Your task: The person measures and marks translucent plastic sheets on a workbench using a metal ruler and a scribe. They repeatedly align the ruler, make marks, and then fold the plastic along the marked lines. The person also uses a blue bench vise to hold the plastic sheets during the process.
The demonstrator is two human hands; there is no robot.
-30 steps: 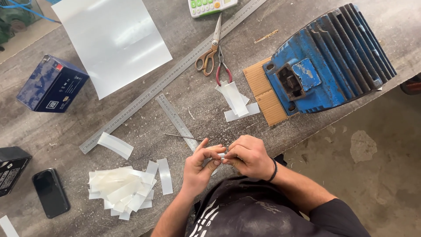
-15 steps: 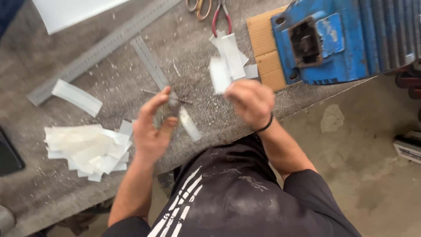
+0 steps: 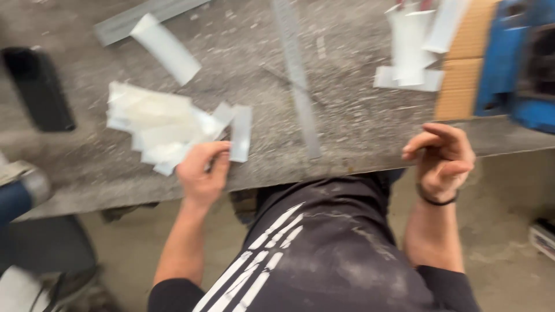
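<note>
While left hand pinches white strip | right hand curled, empty | blue box top-right

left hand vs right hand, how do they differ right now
The left hand reaches over the grey table and touches a white strip beside the pile of white strips; the right hand hovers at the table edge, touching nothing visible. The left hand lies flat with fingers down; the right hand is curled and raised. Only the right wrist wears a dark band. Both are bare.
</note>
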